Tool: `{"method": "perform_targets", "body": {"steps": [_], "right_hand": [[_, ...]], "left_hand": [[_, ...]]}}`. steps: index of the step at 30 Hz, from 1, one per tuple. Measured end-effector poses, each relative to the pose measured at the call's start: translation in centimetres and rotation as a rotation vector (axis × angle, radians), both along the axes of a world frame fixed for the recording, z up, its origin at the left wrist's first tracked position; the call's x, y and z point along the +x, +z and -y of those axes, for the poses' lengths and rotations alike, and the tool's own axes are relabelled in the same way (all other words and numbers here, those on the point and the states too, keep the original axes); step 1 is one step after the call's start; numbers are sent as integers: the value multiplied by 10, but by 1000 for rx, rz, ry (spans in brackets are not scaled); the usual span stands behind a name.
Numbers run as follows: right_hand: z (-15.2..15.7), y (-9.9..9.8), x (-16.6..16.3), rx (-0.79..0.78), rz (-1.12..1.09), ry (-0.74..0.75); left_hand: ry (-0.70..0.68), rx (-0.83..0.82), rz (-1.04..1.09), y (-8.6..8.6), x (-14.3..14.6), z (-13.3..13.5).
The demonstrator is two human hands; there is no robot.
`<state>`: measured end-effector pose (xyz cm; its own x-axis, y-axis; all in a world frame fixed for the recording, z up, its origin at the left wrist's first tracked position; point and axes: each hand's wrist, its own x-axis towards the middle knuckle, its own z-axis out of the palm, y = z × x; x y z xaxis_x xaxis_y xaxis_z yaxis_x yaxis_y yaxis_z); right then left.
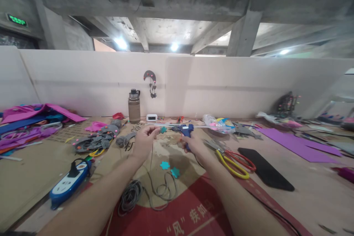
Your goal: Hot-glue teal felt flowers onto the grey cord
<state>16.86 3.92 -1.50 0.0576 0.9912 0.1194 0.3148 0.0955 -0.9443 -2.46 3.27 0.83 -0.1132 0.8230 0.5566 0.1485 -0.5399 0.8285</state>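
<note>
My right hand [195, 146] is wrapped round the handle of a blue hot glue gun [187, 130], its nozzle pointing left. My left hand [144, 143] is closed in a pinch, and a grey cord [151, 156] runs down from its fingers. A teal felt flower [163, 129] shows right at the left fingertips; whether it is held or lies behind them I cannot tell. Below and between my hands lie two more teal flowers, one [165, 165] left of the other [175, 172]. The cord's coil [131, 196] rests on the cardboard nearer to me.
Yellow-handled scissors [233, 166] and red-handled scissors [243, 158] lie right of my right forearm, beside a black phone [265, 167]. A blue-white power strip [70, 181] is at left. Grey felt pieces [96, 138], a bottle [134, 107] and a small clock [152, 117] stand farther back.
</note>
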Motion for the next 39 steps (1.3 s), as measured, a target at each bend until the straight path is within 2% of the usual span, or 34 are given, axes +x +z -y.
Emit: {"method": "perform_targets", "body": {"steps": [2,5,10,14,16,19,22,25,27,28,30,32,35,39], "right_hand": [[-10,-6,8,-46,145,-51],[-10,-9,17,-27,257,-132],[16,0,6,298,669,-402],[22,4,-4,466,755,-442],[14,2,2,400,760,-415],[0,-3,16,200,742,-309],[-4,-6,18,166,744,-261],[6,-3,2,265,555,-254],[17,2,-17,347,187,-82],[23,4,-26,321,-25,32],[35,8,-42,189,-399,171],[43,10,-53,67,-622,265],[46,12,-57,51,-752,285],[41,12,-50,142,-622,179]], "left_hand": [[31,96,-132,0,2,4],[71,242,-297,1,4,11],[149,381,-404,8,4,19],[174,347,-396,12,4,21],[155,318,-359,12,5,21],[130,282,-295,12,7,20],[139,249,-274,10,6,18],[157,230,-289,8,4,15],[162,254,-308,8,3,14],[162,279,-327,8,3,14],[163,342,-378,9,3,16],[160,392,-433,9,3,17],[164,398,-465,9,5,20],[152,221,-374,7,9,21]]}}
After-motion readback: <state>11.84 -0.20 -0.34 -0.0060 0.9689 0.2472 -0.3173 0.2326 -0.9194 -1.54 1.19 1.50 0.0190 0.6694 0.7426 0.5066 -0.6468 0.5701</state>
